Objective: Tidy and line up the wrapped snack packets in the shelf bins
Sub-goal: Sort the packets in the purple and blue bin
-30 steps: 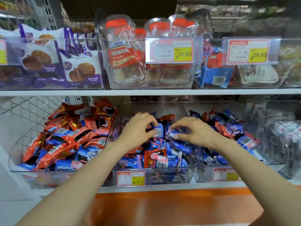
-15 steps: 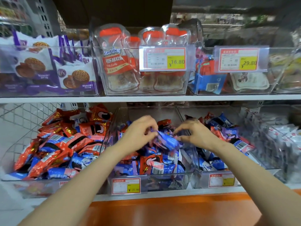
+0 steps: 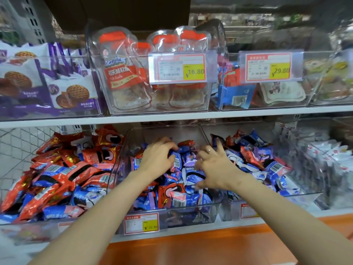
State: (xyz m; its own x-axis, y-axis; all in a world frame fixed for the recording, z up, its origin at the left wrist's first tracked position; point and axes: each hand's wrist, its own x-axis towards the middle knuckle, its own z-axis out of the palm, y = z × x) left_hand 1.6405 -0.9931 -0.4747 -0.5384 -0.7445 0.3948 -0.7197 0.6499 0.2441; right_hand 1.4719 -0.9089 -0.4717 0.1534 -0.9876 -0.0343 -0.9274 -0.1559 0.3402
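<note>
Change since the earlier frame: the blue packet, then lifted between both hands above the pile, is now back down on the heap, and both hands have dropped onto it. Left hand: fingers curled over that blue packet, gripping it near its barcode end at the back of the pile. Right hand: fingers spread wide and flat, holding nothing, pressing on the purple and blue wrappers just beside the left hand. Snack packets: loose heap in the clear middle bin on the lower shelf, lying at all angles, not yet in rows. They sit directly under and in front of both hands. Hazards, as judged: the heap stands high near the front wall above the price label, so a push forward from the spread hand could tip packets over the rim and off the shelf. Firm pressing could crush the soft contents. A sideways sweep could send packets over the low side walls into the left bin or right bin. Red wrappers lie mixed among the blue and may be buried if packets are stacked over them.
</note>
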